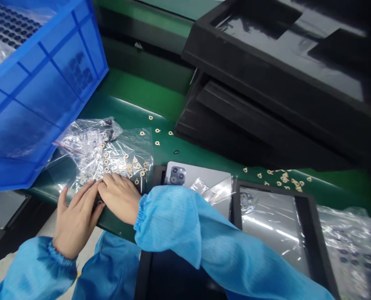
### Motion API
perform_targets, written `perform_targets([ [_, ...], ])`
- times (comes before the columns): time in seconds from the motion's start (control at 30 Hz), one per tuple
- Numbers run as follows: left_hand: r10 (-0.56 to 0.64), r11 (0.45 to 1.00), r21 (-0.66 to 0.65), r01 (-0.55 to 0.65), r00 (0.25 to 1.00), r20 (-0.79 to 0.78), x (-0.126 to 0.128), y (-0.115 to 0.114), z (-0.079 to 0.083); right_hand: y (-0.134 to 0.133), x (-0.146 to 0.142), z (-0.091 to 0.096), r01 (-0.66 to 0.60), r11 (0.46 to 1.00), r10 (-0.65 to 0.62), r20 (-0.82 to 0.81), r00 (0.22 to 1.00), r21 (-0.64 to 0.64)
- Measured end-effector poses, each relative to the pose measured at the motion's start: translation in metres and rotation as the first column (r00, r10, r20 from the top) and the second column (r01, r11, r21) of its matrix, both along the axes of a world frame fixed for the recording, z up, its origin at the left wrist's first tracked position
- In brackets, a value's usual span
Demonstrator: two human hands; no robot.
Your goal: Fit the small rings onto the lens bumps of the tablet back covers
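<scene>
My left hand [76,221] and my right hand [119,198] meet at the front edge of the green table. The left hand's fingers bend toward its thumb, with the outer finger apart. Curled fingers of my right hand press in against the left fingertips. A sliver of a small dark part [99,201] shows between the hands; the fingers hide most of it. Just beyond them lies a clear plastic bag [118,146] with several small tan ring-shaped pieces [129,167] on or in it.
A blue crate [44,96] stands at the left, holding dark round parts. Black foam trays [251,116] are stacked at the back right. A silver phone-like panel [201,177] and a film-covered panel [269,221] lie under or beside my right sleeve. Loose tan rings [284,177] are scattered behind them.
</scene>
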State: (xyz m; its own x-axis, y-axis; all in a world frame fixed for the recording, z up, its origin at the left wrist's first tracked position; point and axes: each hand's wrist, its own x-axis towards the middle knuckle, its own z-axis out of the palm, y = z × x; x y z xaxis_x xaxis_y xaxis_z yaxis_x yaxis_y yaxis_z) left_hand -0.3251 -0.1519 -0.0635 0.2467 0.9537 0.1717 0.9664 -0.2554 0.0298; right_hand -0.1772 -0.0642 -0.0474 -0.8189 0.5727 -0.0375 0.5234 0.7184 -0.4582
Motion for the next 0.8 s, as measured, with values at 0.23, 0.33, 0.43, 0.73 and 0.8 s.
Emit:
perform_targets([
  [0.23,0.013,1.000,-0.028,-0.013,1.000,-0.010,-0.002,0.001,-0.001,0.003,0.002,0.002,0.013,1.000,-0.013,-0.009,1.000,-0.014],
  [0.33,0.004,0.999,-0.033,-0.005,1.000,-0.011,-0.004,0.000,-0.001,0.000,0.002,0.001,0.016,1.000,-0.016,-0.023,1.000,0.013],
  [0.43,0.004,0.998,-0.057,-0.005,1.000,-0.016,-0.005,0.000,-0.002,0.004,0.001,0.002,0.009,0.999,-0.009,0.012,1.000,-0.038],
  [0.73,-0.062,0.998,0.016,0.061,0.995,0.083,-0.006,0.003,0.008,-0.001,0.031,0.015,-0.088,0.992,0.065,-0.239,0.969,-0.088],
  [0.8,-0.107,0.994,0.026,0.104,0.962,0.252,0.003,0.002,0.019,-0.007,0.049,0.025,-0.032,0.988,-0.029,-0.381,0.924,-0.152],
])
